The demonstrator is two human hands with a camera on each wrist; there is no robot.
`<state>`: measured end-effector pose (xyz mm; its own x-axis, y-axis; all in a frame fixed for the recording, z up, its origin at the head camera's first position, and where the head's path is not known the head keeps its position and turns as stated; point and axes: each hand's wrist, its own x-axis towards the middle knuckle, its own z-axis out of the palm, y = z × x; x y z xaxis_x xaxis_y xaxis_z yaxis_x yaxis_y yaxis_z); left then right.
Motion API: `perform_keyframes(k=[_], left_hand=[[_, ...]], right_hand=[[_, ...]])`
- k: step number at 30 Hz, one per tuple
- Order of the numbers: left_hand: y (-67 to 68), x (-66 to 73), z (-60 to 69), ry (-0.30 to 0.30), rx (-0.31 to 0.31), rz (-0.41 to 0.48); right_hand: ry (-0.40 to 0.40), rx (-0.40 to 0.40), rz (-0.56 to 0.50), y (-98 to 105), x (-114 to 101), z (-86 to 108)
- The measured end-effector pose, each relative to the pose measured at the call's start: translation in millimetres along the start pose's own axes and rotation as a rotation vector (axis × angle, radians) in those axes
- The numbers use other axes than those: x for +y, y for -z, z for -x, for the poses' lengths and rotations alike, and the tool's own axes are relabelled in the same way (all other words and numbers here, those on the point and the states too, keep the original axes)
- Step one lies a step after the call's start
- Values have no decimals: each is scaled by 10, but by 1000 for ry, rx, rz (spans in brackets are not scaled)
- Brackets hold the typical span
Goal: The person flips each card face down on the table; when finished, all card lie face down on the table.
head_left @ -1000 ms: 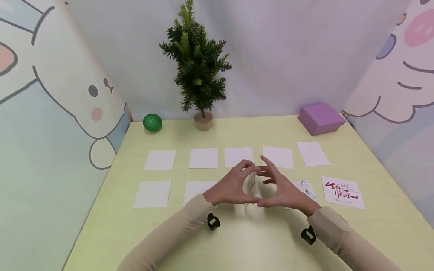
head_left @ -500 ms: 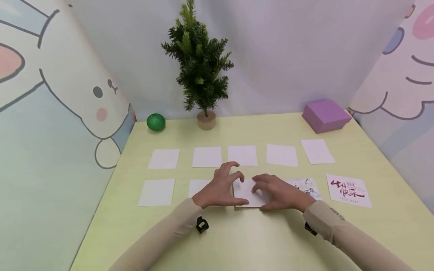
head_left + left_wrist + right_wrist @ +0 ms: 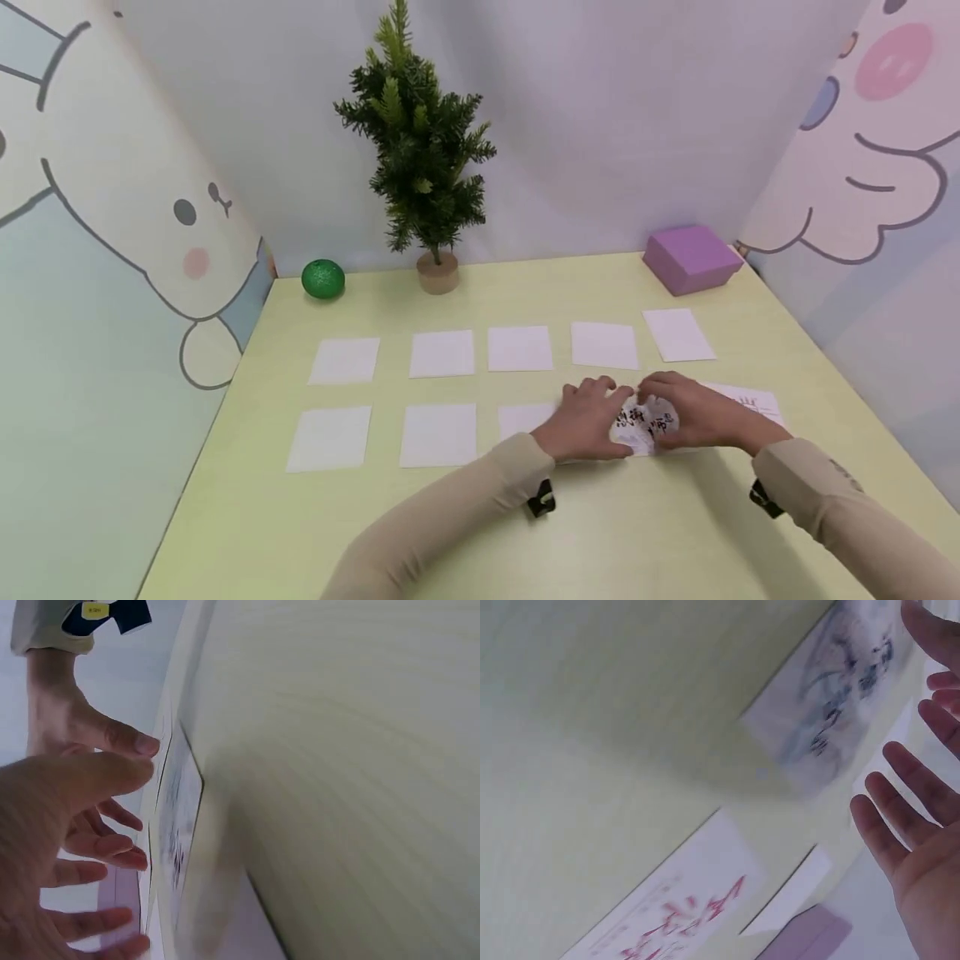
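Observation:
A card with dark brush lettering and a pale blue-grey picture (image 3: 633, 427) lies on the table, printed side up. My left hand (image 3: 587, 421) is at its left end and my right hand (image 3: 701, 412) at its right end, fingers bent loosely toward each other. Both wrist views show the hands just above the printed card (image 3: 832, 697) with space around the fingers (image 3: 877, 832); whether any fingertip touches it I cannot tell. Left of it lies a blank white card (image 3: 521, 418), partly behind my left hand. A red-lettered card (image 3: 675, 915) is to the right, mostly behind my right hand in the head view.
A back row of several blank white cards (image 3: 520, 347) crosses the table (image 3: 480, 533). More blank cards (image 3: 438, 435) lie front left. Along the back stand a green ball (image 3: 323, 279), a small potted tree (image 3: 438, 271) and a purple box (image 3: 692, 258).
The card tipped on edge between both hands a second ago now lies flat, blank side up. Both hands have moved right, from that card to the blue-grey printed one.

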<state>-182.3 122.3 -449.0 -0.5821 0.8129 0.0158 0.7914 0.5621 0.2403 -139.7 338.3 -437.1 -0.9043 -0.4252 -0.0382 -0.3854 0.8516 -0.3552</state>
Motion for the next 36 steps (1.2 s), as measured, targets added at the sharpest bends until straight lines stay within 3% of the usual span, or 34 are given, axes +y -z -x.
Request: perform_keyframes(k=[5,12,19,25,29,32,36], left_hand=[[-145,167,-190,73,-66,-68],[-180,242,-261,28,-79,-75],[-191,297,-273,34,-90,-77],[-165,312,-297,22,-74,-110],[-151,356,-318,-23,-35,-102],[-125,363,-326,-65,25,-63],[16,277,-307,-125,92,97]], right_hand=[[-93,-52,-23,-71,172,105],[-140,-34,21,-138,145,143],[-184,-103,5,-64,27,201],[-62,-12,163,-37,-88,234],[29,70,229,-13,-152,235],[44,112,180,74,-181,255],[-37,175,-18,277,-124,381]])
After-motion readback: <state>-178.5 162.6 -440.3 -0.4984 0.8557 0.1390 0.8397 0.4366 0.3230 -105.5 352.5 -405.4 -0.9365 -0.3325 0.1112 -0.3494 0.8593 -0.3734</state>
